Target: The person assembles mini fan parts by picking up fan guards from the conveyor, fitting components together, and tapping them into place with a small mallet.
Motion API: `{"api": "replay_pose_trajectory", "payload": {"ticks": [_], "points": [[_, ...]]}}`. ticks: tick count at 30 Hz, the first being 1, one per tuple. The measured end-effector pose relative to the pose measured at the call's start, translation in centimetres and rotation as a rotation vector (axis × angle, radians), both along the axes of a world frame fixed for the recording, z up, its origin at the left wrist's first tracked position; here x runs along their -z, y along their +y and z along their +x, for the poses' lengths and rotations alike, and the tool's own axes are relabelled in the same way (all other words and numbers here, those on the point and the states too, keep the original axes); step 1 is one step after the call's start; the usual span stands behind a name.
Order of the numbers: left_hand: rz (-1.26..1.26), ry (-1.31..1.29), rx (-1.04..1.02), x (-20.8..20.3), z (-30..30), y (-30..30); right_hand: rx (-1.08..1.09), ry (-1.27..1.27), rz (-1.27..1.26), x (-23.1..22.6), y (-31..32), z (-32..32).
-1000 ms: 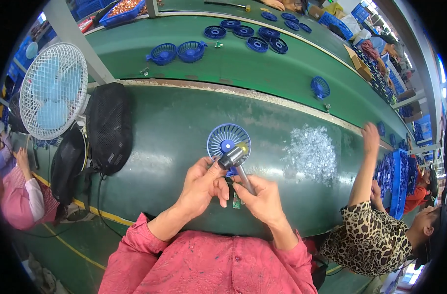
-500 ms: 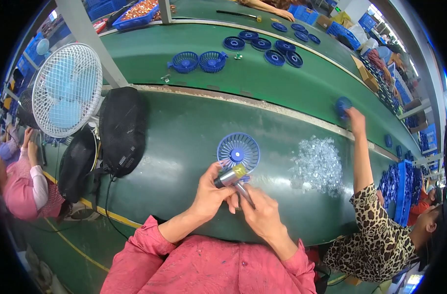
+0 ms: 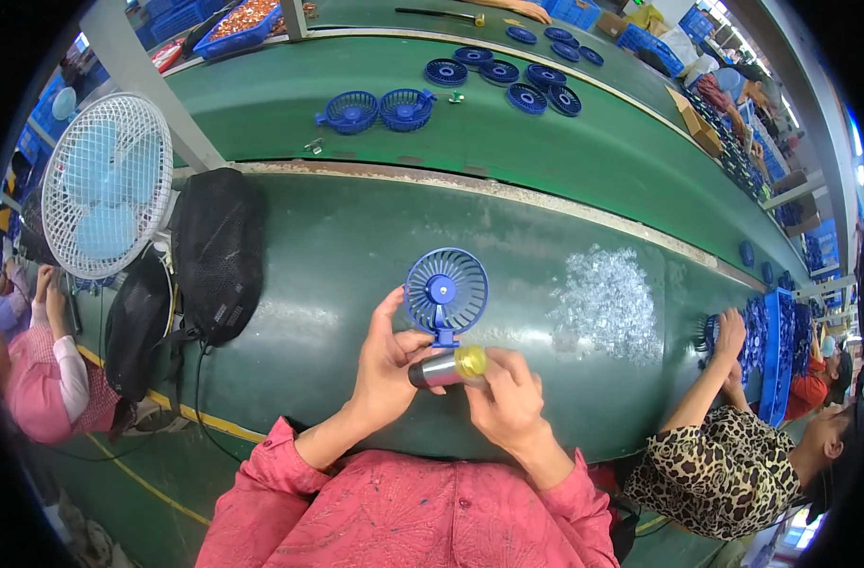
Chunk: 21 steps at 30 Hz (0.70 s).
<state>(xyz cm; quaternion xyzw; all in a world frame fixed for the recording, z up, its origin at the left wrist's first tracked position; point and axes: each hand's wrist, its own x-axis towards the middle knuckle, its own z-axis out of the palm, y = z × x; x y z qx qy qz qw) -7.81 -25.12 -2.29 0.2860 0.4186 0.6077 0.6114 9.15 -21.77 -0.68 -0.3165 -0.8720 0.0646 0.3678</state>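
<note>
A round blue fan housing [image 3: 468, 270] with slim ribs, a central hub and a short stem stands in front of me, its stem toward me. My left hand [image 3: 383, 369] is closed around the lower left of this housing, thumb and fingers near its stem. My right hand [image 3: 509, 398] is closed on a mallet [image 3: 441, 367] with a silver head, one yellow end and one black end. The mallet's head lies just below the stem, across the gap between my hands, and its handle is mostly hidden by my right fingers.
A pile of small clear parts [image 3: 607, 303] lies to the right on the green table. Beyond the ledge, several blue fan housings [image 3: 408, 109] rest on the green belt. At left stand a white fan [image 3: 110, 189] and a black bag [image 3: 219, 256]; a co-worker [image 3: 716, 454] sits at right.
The mallet's head has tilted, its yellow end now facing right. My left fingers have shifted closer to the fan housing's stem. The co-worker's arm has drawn back from the belt toward the blue crate.
</note>
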Motion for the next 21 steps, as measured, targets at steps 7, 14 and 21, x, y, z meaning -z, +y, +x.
{"api": "replay_pose_trajectory", "payload": {"ticks": [7,14,21], "points": [[0.162,0.442,0.017,1.3,0.0,-0.8,-0.006,-0.028,-0.183,0.2,-0.1,-0.1],[0.229,0.511,0.01,1.2,0.1,-1.1,-0.02,-0.003,-0.228,0.9,-0.9,-0.5],[0.146,0.425,-0.018,2.0,0.2,-1.5,-0.059,0.05,-0.245,1.1,-1.3,-1.0]]}}
